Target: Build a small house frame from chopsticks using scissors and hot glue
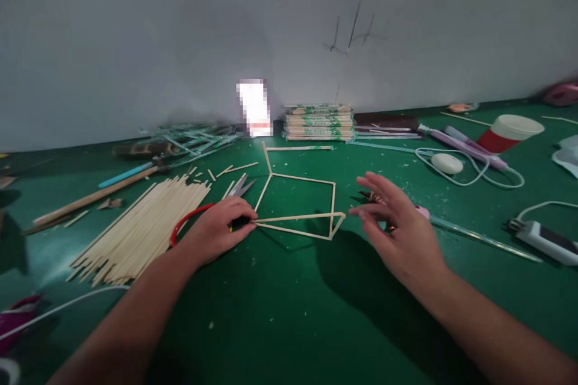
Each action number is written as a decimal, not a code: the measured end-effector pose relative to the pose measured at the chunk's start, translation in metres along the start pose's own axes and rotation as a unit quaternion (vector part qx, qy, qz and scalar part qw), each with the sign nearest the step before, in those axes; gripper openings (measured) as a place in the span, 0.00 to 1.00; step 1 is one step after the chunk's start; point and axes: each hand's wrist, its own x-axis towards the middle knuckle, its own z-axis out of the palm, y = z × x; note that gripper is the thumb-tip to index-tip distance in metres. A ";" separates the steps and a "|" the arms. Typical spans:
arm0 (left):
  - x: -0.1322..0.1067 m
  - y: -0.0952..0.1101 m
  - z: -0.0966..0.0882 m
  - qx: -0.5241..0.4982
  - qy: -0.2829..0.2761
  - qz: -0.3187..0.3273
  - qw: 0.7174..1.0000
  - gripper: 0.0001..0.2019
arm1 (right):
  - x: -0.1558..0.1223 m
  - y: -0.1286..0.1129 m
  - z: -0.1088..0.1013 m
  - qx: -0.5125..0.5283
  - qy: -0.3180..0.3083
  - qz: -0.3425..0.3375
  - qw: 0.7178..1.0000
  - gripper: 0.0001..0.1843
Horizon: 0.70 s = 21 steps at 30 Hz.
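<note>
A frame of thin wooden sticks (302, 177) lies on the green table, its near right corner rising off the surface. My left hand (221, 225) pinches the frame's near left corner between thumb and fingers. Scissors with a red handle (180, 225) lie partly under that hand, blades pointing away. A small black and yellow thing shows between the fingers; I cannot make out what it is. My right hand (400, 228) is open just right of the frame's raised corner, apart from it and holding nothing. Behind it, a dark, partly hidden object (376, 197) sits on the table.
Loose wooden sticks (144, 228) are heaped at left. Wrapped chopsticks (318, 123) are stacked by the wall, beside a bright blurred-out screen (255, 108). At right are a red and white paper cup (510, 132), a white cord (478, 177), a clear rod (487, 239) and a white device (548, 240).
</note>
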 end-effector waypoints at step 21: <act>0.006 0.005 0.003 0.068 0.031 -0.045 0.996 0.09 | -0.004 0.002 0.018 -0.129 -0.227 -0.024 0.965 0.14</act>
